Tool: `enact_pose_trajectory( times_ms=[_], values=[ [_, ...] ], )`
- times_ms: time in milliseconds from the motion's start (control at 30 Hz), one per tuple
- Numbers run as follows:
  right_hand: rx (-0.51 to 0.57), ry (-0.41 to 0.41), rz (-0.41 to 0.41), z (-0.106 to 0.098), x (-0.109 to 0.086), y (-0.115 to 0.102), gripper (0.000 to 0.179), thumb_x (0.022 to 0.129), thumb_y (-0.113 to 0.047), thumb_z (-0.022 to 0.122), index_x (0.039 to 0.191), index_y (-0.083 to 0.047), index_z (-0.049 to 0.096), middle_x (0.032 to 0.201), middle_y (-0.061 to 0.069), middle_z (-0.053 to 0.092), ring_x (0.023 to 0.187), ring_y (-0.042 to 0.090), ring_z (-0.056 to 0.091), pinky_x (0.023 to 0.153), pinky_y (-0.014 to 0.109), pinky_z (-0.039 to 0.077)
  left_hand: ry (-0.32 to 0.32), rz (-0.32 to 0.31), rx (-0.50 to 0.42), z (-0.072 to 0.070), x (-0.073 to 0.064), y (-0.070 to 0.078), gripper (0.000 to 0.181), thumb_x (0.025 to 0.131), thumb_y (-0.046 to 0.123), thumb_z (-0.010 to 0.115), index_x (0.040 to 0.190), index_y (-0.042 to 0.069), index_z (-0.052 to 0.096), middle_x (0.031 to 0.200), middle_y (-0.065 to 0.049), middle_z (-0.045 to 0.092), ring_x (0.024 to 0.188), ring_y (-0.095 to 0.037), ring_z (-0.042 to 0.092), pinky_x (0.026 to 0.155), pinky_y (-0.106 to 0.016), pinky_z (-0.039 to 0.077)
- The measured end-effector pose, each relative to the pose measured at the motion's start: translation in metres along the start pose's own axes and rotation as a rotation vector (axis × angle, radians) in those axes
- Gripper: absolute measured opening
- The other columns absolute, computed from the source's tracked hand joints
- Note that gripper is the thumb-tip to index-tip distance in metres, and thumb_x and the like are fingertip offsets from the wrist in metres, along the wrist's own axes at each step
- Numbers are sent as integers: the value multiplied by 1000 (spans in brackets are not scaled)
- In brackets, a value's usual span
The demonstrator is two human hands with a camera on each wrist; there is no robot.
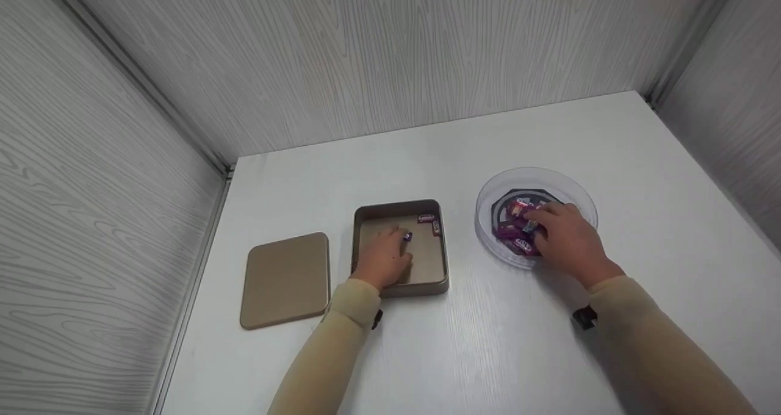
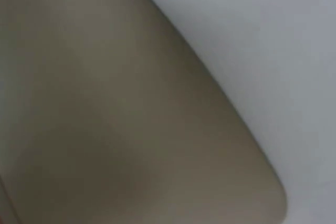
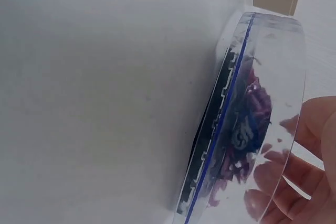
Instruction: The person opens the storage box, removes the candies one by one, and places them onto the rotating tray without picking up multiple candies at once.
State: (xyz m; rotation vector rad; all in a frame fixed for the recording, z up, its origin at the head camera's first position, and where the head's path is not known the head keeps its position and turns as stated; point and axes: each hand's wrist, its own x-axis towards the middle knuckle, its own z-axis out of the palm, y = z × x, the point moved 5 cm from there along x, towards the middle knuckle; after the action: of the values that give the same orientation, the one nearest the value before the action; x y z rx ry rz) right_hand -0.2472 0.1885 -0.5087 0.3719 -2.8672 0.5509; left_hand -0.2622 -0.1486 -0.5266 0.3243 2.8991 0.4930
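Note:
Inside a shallow gold tin (image 1: pixel 399 290), my left hand (image 1: pixel 383 257) has a small purple wrapped candy (image 1: pixel 407 236) at its curled fingertips. Two more wrapped candies (image 1: pixel 426 218) lie along the tin's far right corner. Over on the right, my right hand (image 1: pixel 567 238) reaches into a clear round dish (image 1: pixel 488 244) holding several purple wrapped candies (image 1: pixel 523 245). Between its thumb and forefinger it pinches a candy with a bluish wrapper (image 1: pixel 530 226). The right wrist view shows the right fingers (image 3: pixel 273 174) through the dish's clear wall.
The flat gold lid (image 1: pixel 285 281) lies on the white table (image 1: pixel 464 342), left of the tin. Its surface fills much of the left wrist view. Pale wood-grain panels (image 1: pixel 390 55) rise behind the table and along both sides.

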Motion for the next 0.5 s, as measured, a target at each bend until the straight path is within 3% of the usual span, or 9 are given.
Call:
enact_pose_trajectory(
  times_ms=[233, 500],
  values=[
    [46, 39, -20, -4, 0, -9, 34, 90, -6, 58, 122, -6, 70, 122, 17, 60, 112, 39, 51, 92, 57, 47, 8, 45, 82, 5, 2, -1, 54, 97, 25, 64, 148, 12, 52, 155, -10, 44, 140, -35, 42, 114, -49, 34],
    [96, 98, -57, -10, -1, -20, 30, 89, -6, 62, 117, -6, 72, 117, 14, 60, 114, 37, 52, 93, 54, 47, 14, 10, 88, 5, 3, -2, 44, 96, 19, 66, 140, 13, 60, 139, -9, 57, 129, -30, 51, 107, -46, 41]
  ],
)
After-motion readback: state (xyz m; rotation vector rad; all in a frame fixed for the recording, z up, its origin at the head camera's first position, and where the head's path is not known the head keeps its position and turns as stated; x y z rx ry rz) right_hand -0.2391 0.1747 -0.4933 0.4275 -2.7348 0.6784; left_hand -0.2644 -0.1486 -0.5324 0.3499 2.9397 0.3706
